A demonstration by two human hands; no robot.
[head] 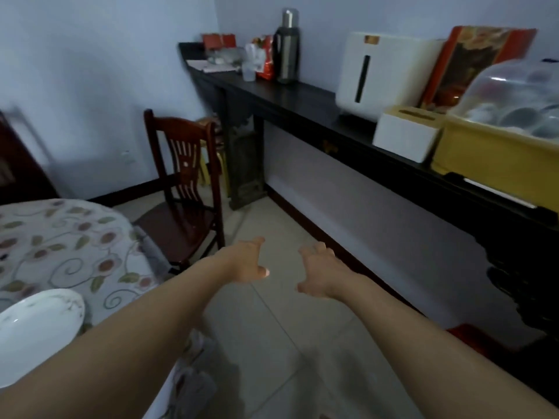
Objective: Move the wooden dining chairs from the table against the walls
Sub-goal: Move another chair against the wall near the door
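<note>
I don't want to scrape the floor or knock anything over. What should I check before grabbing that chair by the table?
1. Left hand free: ok, open and holding nothing.
2. Right hand free: ok, open.
3. Wooden chair seat bare: ok, nothing on it.
4. Chair clear of the tablecloth: cannot tell, the seat's front edge sits right by the cloth.
5. Floor between chair and wall: ok, bare tiles.
6. White plate near the left arm: not ok, close to the table edge.

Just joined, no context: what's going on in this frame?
A person reaches both arms forward, left hand and right hand open and holding nothing. One wooden chair stands at the table, tucked against its edge, untouched. The dark sideboard along the wall is loaded with kitchen items.
</note>
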